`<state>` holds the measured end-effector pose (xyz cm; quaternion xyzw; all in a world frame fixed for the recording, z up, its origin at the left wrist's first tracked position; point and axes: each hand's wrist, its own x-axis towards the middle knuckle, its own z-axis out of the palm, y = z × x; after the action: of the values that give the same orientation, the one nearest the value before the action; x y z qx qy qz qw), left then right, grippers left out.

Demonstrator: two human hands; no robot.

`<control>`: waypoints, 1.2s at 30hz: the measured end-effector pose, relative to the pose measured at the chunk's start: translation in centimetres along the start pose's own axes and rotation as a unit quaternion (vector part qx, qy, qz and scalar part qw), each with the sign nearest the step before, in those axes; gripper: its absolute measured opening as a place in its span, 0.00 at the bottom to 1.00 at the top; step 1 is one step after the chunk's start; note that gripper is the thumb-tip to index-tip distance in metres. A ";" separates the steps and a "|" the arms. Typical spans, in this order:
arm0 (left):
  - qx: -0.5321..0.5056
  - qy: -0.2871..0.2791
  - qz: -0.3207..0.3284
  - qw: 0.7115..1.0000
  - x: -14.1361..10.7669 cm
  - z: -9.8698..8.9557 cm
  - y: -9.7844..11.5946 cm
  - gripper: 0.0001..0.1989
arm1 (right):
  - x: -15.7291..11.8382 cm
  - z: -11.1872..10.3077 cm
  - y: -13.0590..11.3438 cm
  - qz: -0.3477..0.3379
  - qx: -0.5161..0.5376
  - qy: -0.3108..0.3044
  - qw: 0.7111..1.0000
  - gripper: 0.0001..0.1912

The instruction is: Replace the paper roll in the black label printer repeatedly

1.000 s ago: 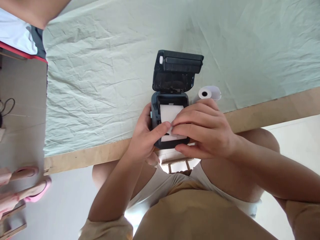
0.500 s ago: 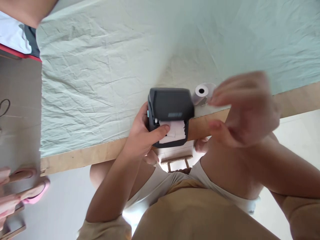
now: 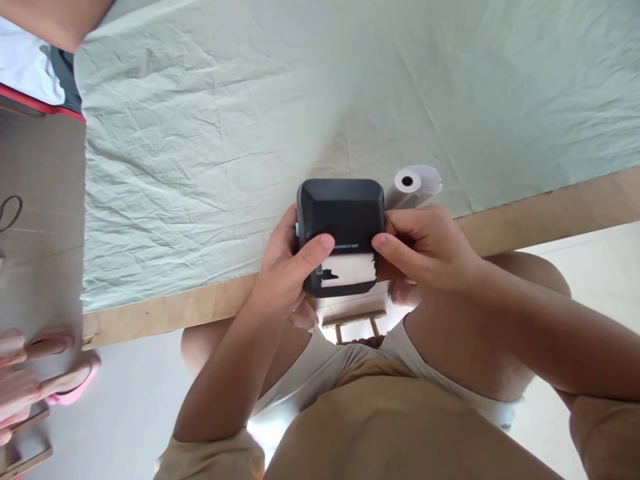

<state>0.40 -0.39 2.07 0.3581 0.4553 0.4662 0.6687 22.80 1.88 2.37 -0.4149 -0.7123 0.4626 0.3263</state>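
A dark label printer (image 3: 343, 213) is held over the table's front edge, its lid down. Torn white paper (image 3: 353, 269) shows at its near end, below the brand lettering. My left hand (image 3: 287, 267) grips the printer's left side, with the thumb on top by the lettering and the other fingers hidden underneath. On the right side, my right hand (image 3: 425, 247) closes on the casing, its thumb at the lid's lower corner and its fingers curled. Just behind that hand, a white paper roll (image 3: 404, 187) with a dark core rests on the cloth, its loose end curling out.
A pale green wrinkled cloth (image 3: 200, 147) covers the table, leaving a wooden edge (image 3: 170, 307) bare along the front. Another person's arm (image 3: 60, 23) reaches in at the upper left. A person's feet in pink slippers (image 3: 75, 383) are at lower left.
My right hand has come left from the air beside the paper roll and taken hold of the printer. The printer's lid has gone down, and my left thumb has shifted off the paper onto it.
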 end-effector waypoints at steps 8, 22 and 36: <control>-0.007 -0.021 -0.011 1.000 -0.1 -0.3 0.2 0.29 | -0.1 -0.3 0.1 0.050 0.056 -0.019 0.997 0.30; -0.043 -0.019 0.063 0.997 0.4 -0.1 -1.1 0.24 | -0.1 0.0 -0.3 0.095 0.038 0.005 0.995 0.23; -0.102 0.076 0.025 0.991 1.1 0.7 -0.6 0.19 | -0.2 0.6 1.1 -0.001 0.079 0.028 0.996 0.28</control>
<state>1.44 0.46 1.50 0.2626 0.4454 0.5531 0.6533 22.74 1.71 1.14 -0.3998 -0.6644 0.5057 0.3780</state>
